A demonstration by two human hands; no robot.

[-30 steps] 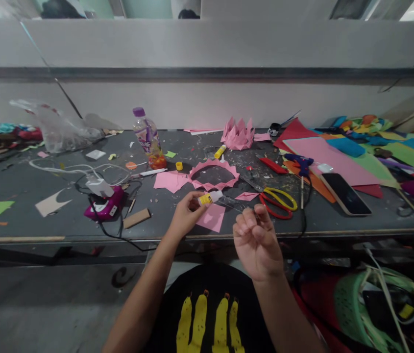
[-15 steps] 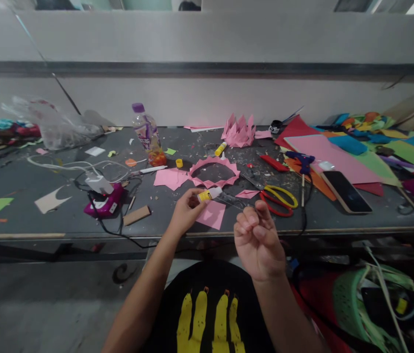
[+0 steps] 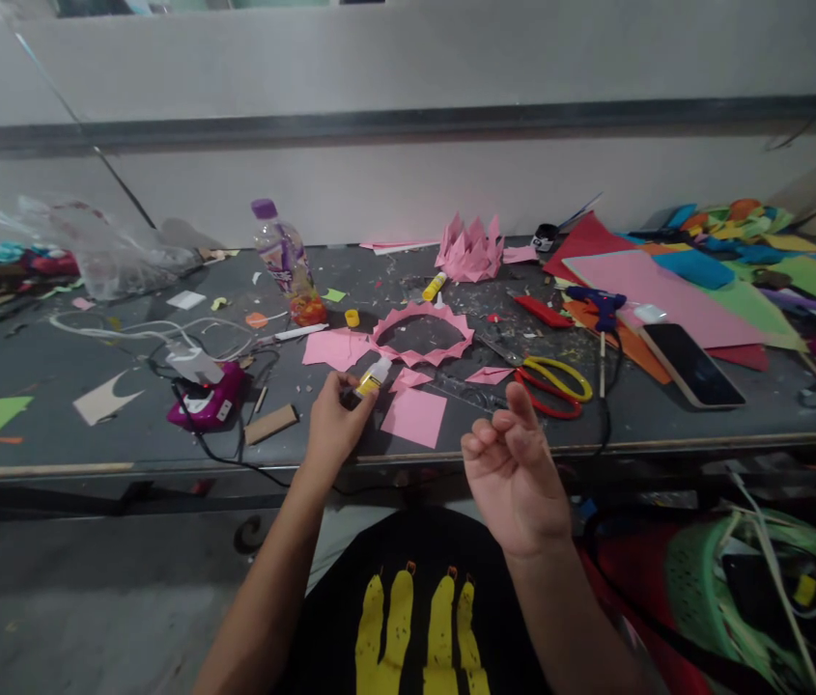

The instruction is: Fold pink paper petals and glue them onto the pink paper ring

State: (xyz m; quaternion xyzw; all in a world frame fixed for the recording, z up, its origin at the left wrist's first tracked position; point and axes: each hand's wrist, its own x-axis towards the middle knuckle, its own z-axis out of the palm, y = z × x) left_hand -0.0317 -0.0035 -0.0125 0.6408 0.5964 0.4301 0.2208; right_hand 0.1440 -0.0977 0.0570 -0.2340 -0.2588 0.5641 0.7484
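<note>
My left hand is closed around a small glue bottle with a yellow label, its clear tip tilted up and right. Raised in front of the table edge, my right hand is empty, palm up, with loosely bent fingers apart. Between the hands lies a pink paper square, and just behind it a small folded pink piece. A pink zigzag-edged paper ring sits beyond them. To its right is another folded pink piece. Left of the ring rests a pink paper sheet.
Scissors with red and yellow handles lie beyond my right hand, near a glue gun and a phone. A drink bottle and a pink paper flower stand farther back. A purple power socket is at left.
My left hand has drawn back left with the glue bottle, uncovering the pink square and the folded piece. My right hand's fingers have spread apart slightly.
</note>
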